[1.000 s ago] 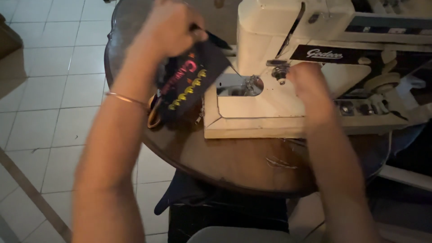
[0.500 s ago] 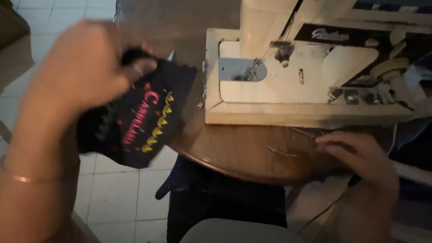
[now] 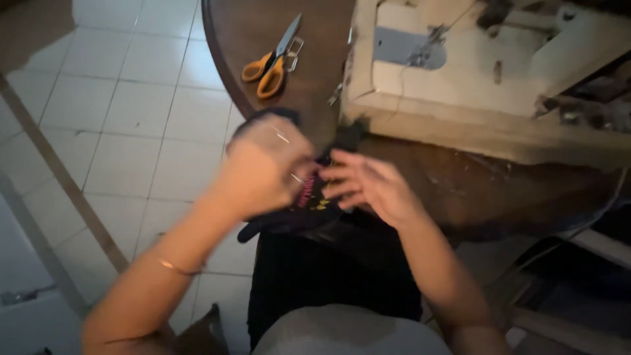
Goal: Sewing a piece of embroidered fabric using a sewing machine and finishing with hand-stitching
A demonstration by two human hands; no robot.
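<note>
Tabletop surface: a round, dark brown wooden table (image 3: 460, 190) fills the upper centre and right of the view. At its 1 o'clock area stands a cream-coloured, boxy metal sewing machine (image 3: 473, 72) on a pale base, with a thin thread running down near its needle area. At 11 o'clock lie orange-handled steel scissors (image 3: 271, 62), blades shut, well apart from both hands.

Work item: a small black fabric piece with pink and yellow stitched lettering (image 3: 309, 204) is held at the table's 7 o'clock edge, above the person's lap.

Risk, as a judgement: the hands are blurred by motion. A hasty pull could drop the fabric off the table edge, or snag it if any thread to the machine remains attached; whether one does cannot be told.

Hand pose: the left hand (image 3: 263, 171), forearm rising from 7 o'clock with a thin bangle (image 3: 174, 266) at the wrist, has its fingers closed on the fabric's upper edge. The right hand (image 3: 368, 187), forearm from 5 o'clock, touches the fabric with fingers spread and slightly curled; a firm pinch cannot be confirmed.
</note>
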